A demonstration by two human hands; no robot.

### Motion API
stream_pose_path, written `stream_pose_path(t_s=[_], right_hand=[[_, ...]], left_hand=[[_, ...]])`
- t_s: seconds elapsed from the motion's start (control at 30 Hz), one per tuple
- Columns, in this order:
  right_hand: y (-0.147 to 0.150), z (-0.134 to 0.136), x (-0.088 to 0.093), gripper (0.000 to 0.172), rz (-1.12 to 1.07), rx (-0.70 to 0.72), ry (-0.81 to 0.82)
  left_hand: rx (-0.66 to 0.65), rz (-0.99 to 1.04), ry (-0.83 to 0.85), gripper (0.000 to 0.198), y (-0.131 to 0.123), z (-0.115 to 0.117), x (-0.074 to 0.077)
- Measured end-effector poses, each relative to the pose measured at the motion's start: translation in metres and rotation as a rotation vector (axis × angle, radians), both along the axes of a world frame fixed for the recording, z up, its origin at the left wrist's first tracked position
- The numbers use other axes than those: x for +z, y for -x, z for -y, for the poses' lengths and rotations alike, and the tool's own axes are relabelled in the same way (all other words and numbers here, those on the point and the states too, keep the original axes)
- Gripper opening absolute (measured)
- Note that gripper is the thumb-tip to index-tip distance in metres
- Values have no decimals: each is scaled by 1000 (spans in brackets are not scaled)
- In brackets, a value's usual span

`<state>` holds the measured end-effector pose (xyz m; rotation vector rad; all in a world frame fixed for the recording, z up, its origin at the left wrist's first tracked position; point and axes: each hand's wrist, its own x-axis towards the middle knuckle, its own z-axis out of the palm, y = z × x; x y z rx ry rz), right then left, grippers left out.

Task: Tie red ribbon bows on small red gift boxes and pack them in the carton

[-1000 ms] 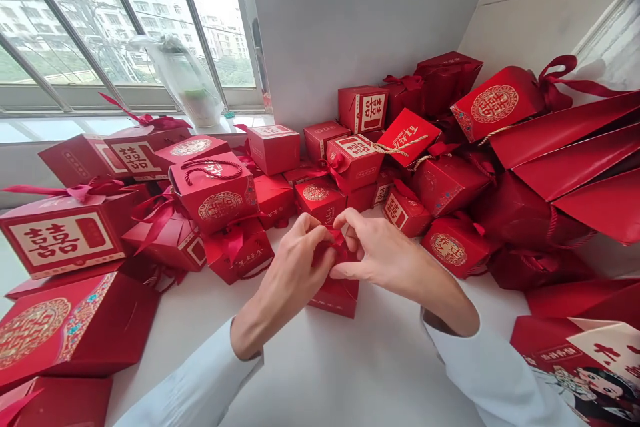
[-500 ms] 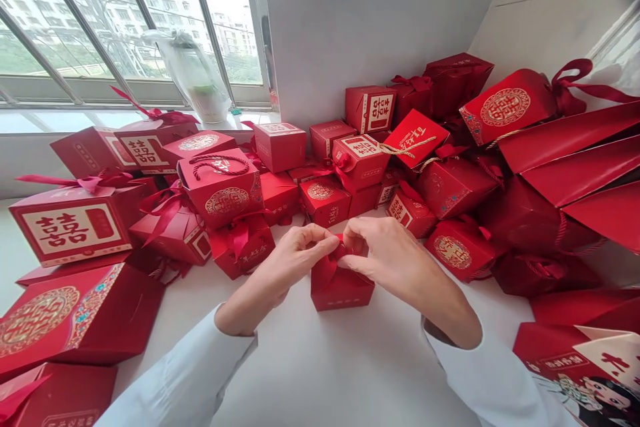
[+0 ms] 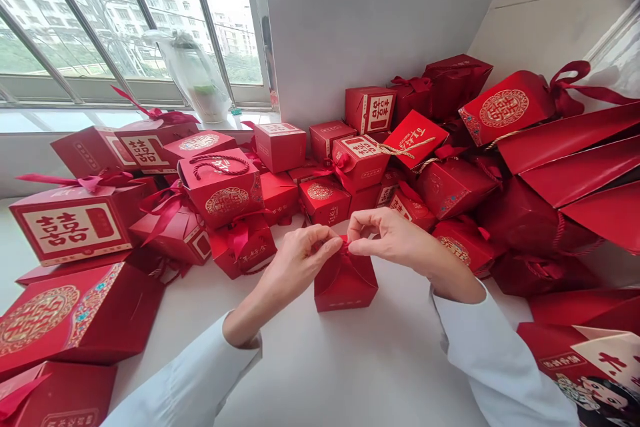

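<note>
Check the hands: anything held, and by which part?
Left hand and right hand both pinch the small red box at its gathered top; it stands on the white table.

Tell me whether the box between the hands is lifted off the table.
No, the box stands on the white table, left hand and right hand pinching its top.
</note>
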<state>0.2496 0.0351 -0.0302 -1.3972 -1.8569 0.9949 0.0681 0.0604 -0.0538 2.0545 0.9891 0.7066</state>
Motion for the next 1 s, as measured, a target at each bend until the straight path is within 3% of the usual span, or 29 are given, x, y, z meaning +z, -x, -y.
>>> stream_pose_path(t_s=[0.27, 0.4, 0.6, 0.7, 0.87, 1.0], right_hand=[[1, -3, -2, 10, -381, 67, 156], [1, -3, 1, 27, -491, 72, 283], [-12, -2, 6, 39, -426, 233, 367], [-19, -1, 4, 40, -267, 209, 325], [-22, 0, 3, 12, -26, 182, 273], [-22, 0, 8, 7, -65, 195, 273]], left_hand=[[36, -47, -100, 32, -4, 2, -1], [32, -57, -76, 32, -4, 3, -1], [40, -52, -51, 34, -4, 4, -1], [40, -54, -39, 34, -5, 4, -1], [40, -43, -13, 31, -5, 4, 0], [45, -55, -5, 33, -4, 5, 3]])
